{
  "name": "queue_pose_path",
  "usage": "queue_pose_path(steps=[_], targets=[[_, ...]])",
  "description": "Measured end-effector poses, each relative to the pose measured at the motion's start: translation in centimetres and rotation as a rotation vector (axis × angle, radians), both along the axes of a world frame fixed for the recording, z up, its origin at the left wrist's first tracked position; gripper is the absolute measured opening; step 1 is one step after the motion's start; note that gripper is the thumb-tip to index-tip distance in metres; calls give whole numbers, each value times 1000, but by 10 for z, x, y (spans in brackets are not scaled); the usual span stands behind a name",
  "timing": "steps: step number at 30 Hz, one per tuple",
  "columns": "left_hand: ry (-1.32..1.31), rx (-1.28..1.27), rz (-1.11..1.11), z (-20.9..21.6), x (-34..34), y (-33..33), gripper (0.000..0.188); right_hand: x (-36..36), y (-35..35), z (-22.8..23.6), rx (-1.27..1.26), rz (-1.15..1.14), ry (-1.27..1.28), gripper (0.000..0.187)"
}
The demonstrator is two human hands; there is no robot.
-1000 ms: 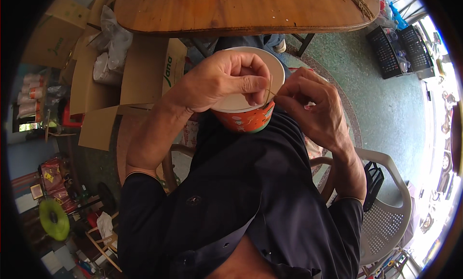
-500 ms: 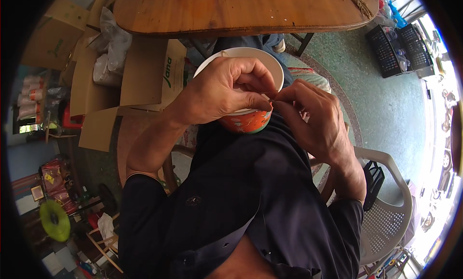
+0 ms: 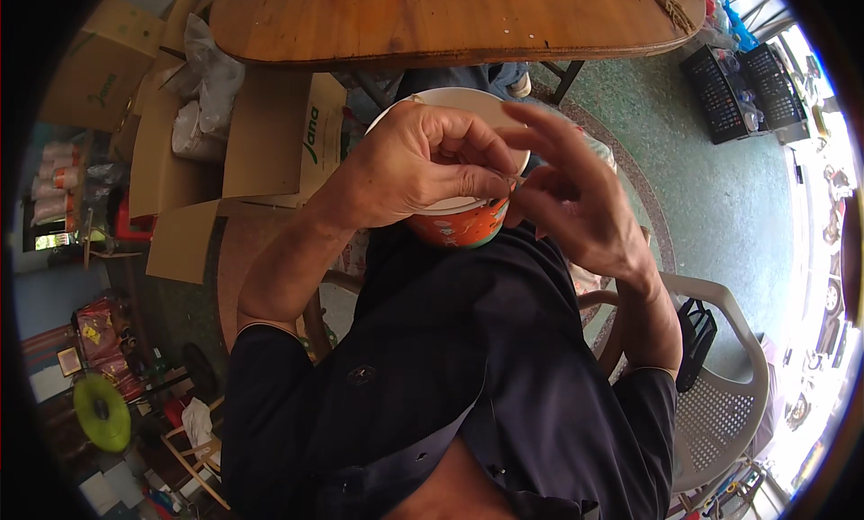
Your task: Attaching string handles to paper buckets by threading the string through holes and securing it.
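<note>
An orange paper tub point(image 3: 463, 225) with a white inside rests on my lap, its mouth facing up. Above its rim my left hand point(image 3: 423, 165) is closed, thumb and forefinger pinched at the right side of the opening. Whatever small thing sits in that pinch is too tiny to name. Close beside those fingertips, my right hand point(image 3: 576, 192) has its forefinger lifted and its fingers apart, somewhat smeared by motion; I see nothing held in it. Both hands hide much of the tub's inside.
A wooden table point(image 3: 450, 21) stands ahead, dry stalks point(image 3: 666, 0) at its right corner. Open cardboard boxes point(image 3: 261, 147) are at the left. A grey plastic chair point(image 3: 720, 412) stands at the right, black crates point(image 3: 751, 93) beyond. Another person's shoe point(image 3: 520, 85) shows under the table.
My right hand has come out of its pinch at the tub's rim; its fingers have spread and the forefinger has risen. My left hand keeps its pinch in nearly the same place.
</note>
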State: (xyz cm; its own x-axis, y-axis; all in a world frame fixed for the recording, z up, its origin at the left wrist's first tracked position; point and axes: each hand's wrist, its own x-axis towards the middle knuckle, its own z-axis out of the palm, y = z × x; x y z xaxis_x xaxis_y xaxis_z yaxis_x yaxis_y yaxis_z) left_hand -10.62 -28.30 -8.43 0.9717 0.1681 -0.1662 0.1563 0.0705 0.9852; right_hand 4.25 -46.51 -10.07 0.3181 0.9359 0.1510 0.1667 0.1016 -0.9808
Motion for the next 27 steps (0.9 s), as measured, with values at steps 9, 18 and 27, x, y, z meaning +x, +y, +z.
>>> queue_pose_path(steps=[9,18,27], targets=[[-41,-119,2,-6,-3,5,12,3,9,-5,-131,98,-207,35],[-88,-108,22,-12,-3,7,11,7,11,-26,-33,72,-110,11],[-222,-85,23,-15,-7,12,7,3,17,-3,-37,57,107,35]])
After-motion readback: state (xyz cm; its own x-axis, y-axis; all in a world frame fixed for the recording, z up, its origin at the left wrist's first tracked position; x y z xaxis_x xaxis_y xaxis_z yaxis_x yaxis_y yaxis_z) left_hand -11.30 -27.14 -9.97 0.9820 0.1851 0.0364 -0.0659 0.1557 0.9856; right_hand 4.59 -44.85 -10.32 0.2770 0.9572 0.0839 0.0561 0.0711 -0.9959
